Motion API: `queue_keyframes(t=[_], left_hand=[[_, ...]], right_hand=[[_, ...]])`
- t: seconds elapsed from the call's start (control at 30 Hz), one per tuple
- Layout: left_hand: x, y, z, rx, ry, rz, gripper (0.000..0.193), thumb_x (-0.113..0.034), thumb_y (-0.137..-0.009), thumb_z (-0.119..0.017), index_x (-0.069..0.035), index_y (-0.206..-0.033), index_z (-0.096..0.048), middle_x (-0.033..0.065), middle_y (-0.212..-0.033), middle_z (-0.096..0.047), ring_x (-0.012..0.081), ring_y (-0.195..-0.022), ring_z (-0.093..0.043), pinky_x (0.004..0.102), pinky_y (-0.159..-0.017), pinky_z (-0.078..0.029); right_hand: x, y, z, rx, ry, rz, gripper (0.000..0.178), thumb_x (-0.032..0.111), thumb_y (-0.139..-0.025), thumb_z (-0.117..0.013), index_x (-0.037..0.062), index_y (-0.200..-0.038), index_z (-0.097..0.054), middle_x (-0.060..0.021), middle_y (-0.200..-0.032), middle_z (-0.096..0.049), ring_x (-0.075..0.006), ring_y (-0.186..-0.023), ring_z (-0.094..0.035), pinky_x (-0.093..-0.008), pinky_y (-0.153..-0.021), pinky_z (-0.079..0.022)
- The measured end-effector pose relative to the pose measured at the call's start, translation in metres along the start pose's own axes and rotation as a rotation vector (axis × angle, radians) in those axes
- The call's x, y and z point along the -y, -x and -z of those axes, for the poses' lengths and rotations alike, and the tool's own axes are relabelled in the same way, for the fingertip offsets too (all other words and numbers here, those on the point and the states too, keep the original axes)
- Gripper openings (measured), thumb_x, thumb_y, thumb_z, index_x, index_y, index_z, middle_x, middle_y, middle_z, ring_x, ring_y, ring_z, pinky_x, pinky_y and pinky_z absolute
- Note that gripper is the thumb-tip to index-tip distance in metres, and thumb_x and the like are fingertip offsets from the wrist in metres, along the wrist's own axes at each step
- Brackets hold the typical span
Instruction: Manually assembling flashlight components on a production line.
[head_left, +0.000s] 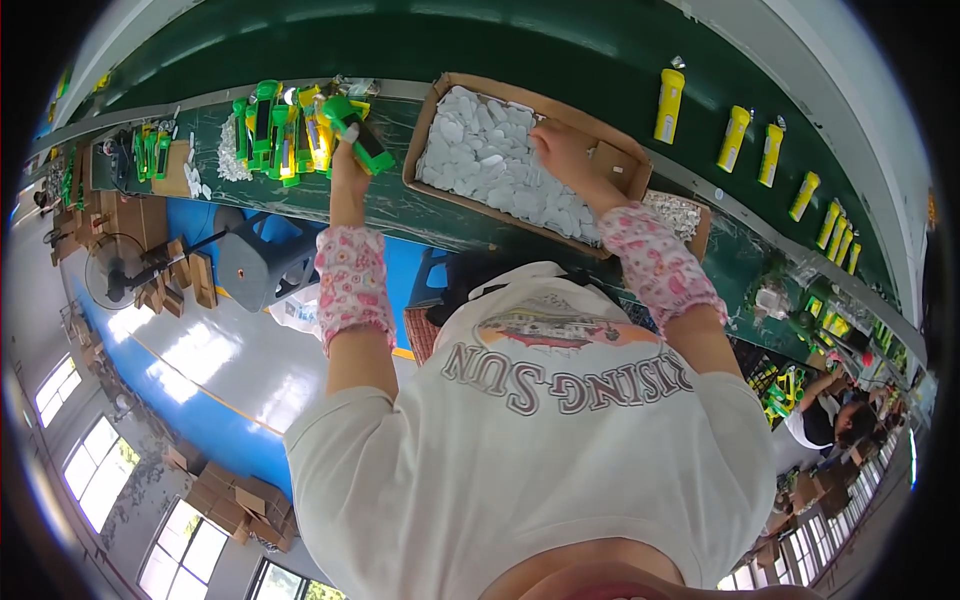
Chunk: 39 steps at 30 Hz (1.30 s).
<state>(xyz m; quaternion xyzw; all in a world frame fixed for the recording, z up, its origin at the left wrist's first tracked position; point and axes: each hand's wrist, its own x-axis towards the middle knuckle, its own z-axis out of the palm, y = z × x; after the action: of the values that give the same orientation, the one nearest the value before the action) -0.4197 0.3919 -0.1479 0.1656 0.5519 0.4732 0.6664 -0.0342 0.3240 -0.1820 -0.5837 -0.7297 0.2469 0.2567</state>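
Note:
My left hand [347,168] is closed around a green flashlight [372,150] with a dark panel on its side, at the near edge of the green bench. Beside it, to the left, lies a pile of green and yellow flashlights [264,135]. My right hand [556,152] is over a shallow cardboard box [423,118] of loose, flat white plastic pieces [475,150]. Its fingers are curled together near the pieces at the box's right part; whether a piece is between them is too small to tell.
Yellow flashlights [669,105] stand spaced along the green belt at the far right. A smaller box of small white parts [675,212] adjoins the big box. A heap of white bits [233,150] lies left of the pile. Another person [835,420] sits at far right.

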Motion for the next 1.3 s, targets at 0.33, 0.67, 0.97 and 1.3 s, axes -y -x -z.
queue_keyframes(t=[0.33, 0.67, 0.97, 1.3], left_hand=[[-0.019, 0.075, 0.012, 0.371, 0.665, 0.027, 0.051, -0.047, -0.089, -0.061, -0.010, -0.124, -0.054, 0.0103, -0.105, -0.061, 0.0277, -0.102, -0.058, 0.0483, -0.096, -0.046], [-0.088, 0.061, 0.022, 0.690, 0.426, 0.124, 0.051, -0.046, -0.088, -0.064, -0.010, -0.122, -0.050, 0.0135, -0.109, -0.062, 0.0326, -0.104, -0.062, 0.0578, -0.098, -0.046], [-0.125, 0.114, -0.041, 1.081, 0.330, 0.328, 0.065, -0.051, -0.096, -0.047, -0.015, -0.146, -0.028, 0.0101, -0.134, -0.047, 0.0283, -0.124, -0.049, 0.0549, -0.102, -0.040], [-0.124, 0.146, -0.059, 1.222, 0.102, 0.350, 0.076, -0.030, -0.088, -0.067, -0.020, -0.148, -0.022, 0.0061, -0.137, -0.039, 0.0253, -0.128, -0.044, 0.0502, -0.102, -0.042]], right_hand=[[0.037, -0.075, -0.096, -0.272, 0.374, -0.262, 0.005, 0.012, -0.081, -0.064, 0.0065, -0.082, -0.064, -0.0176, -0.093, -0.063, -0.0361, -0.091, -0.062, -0.0461, -0.073, -0.051], [0.056, -0.049, -0.071, -0.491, 0.087, -0.314, 0.010, 0.010, -0.085, -0.065, 0.0072, -0.095, -0.062, -0.0100, -0.081, -0.063, -0.0234, -0.071, -0.062, -0.0329, -0.065, -0.051], [0.360, -0.089, 0.105, -0.023, -0.154, 0.378, 0.016, 0.006, -0.086, -0.066, 0.0060, -0.101, -0.060, -0.0061, -0.099, -0.057, -0.0174, -0.087, -0.056, -0.0256, -0.071, -0.046], [0.384, -0.069, 0.136, 0.261, -0.226, 0.013, 0.031, 0.021, -0.081, -0.075, 0.0056, -0.090, -0.050, -0.0078, -0.078, -0.061, -0.0192, -0.069, -0.062, -0.0285, -0.063, -0.048]])
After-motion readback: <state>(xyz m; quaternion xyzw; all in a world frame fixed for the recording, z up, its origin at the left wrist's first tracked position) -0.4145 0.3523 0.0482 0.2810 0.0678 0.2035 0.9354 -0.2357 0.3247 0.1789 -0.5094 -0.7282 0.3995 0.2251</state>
